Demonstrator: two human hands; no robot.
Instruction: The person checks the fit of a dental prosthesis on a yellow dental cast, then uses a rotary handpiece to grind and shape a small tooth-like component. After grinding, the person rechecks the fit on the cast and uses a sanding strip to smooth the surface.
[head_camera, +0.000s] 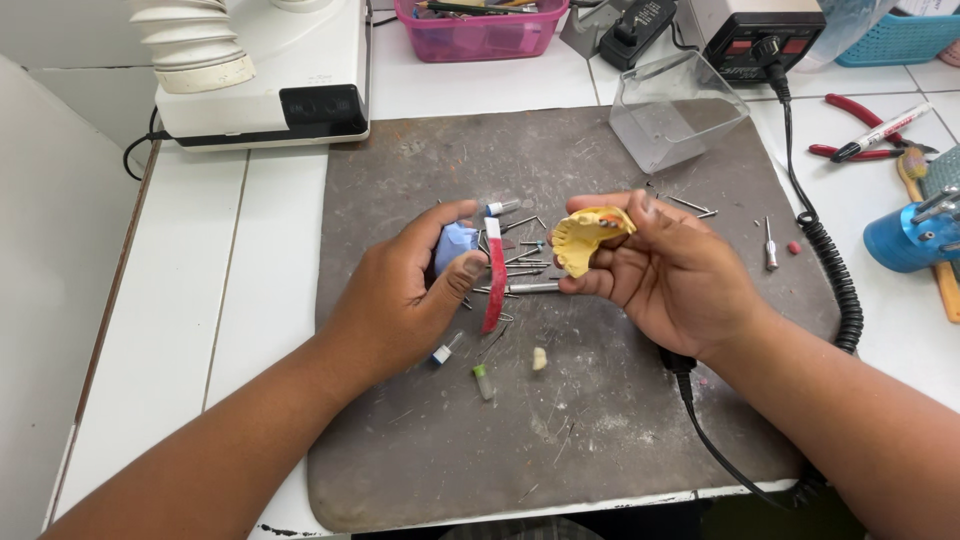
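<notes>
The right hand (668, 270) holds a yellow cast (588, 238) above the middle of the grey mat (600, 420), fingers (600, 285) clamped under and behind it, thumb on its upper edge. The cast's arch of teeth faces up and toward the left hand (405, 295). That hand is just left of the cast, its fingers curled shut around a blue cast (455, 245), with a red strip (495, 275) hanging down from between thumb and forefinger. The two casts are near each other but apart.

On the mat beneath the hands lies a scatter of burs (525, 262), thin metal shanks pointing every way; the hands hide part of the heap. Nearer the mat's front edge lie a small green-tipped bit (483, 380), a blue-tipped bit (443, 352) and a pale crumb (539, 358). At the mat's back right corner stands a clear tub (675, 120). A black coiled cord (830, 270) runs down the mat's right side and passes under the right wrist. Beyond the mat's back left corner stands a white machine (265, 70); behind the mat are a pink basket (480, 30) and a black control box (755, 35). To the mat's right, on the white tiled bench (200, 250), lie red pliers (865, 130), a marker (880, 130) and a blue handpiece holder (905, 235).
</notes>
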